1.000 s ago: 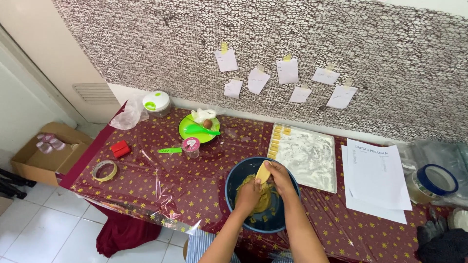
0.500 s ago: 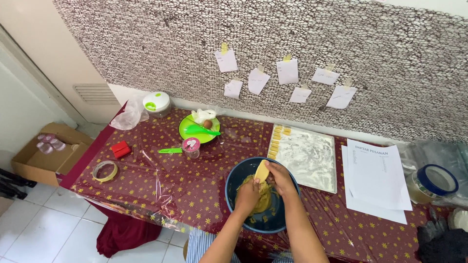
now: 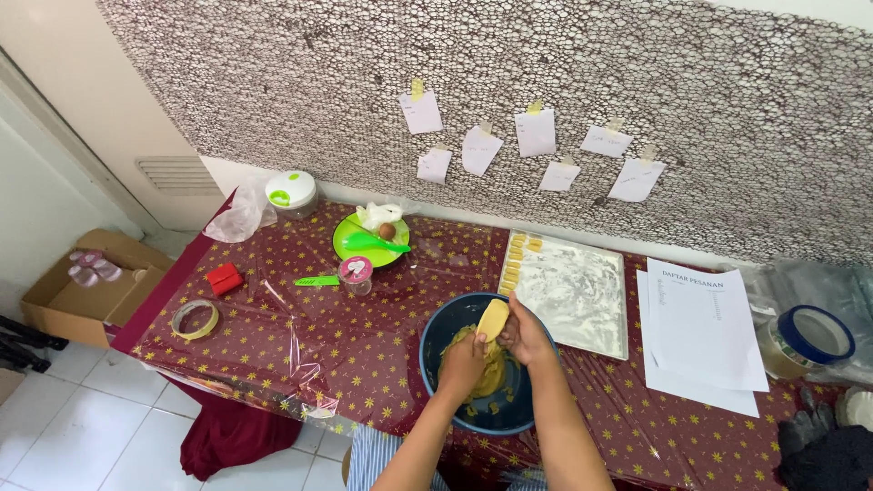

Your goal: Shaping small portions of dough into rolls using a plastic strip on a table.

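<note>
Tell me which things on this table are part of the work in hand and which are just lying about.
In use:
- left hand in the dough
- right hand holding a dough piece
- blue bowl
- floured tray with shaped pieces

Lying about:
- tape roll
- red box
- green plate
- papers
- blue-lidded jar

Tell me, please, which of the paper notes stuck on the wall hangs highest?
The leftmost paper note, held by a strip of yellow tape, hangs highest; the other six sit lower along the patterned wall, to its right.
</note>
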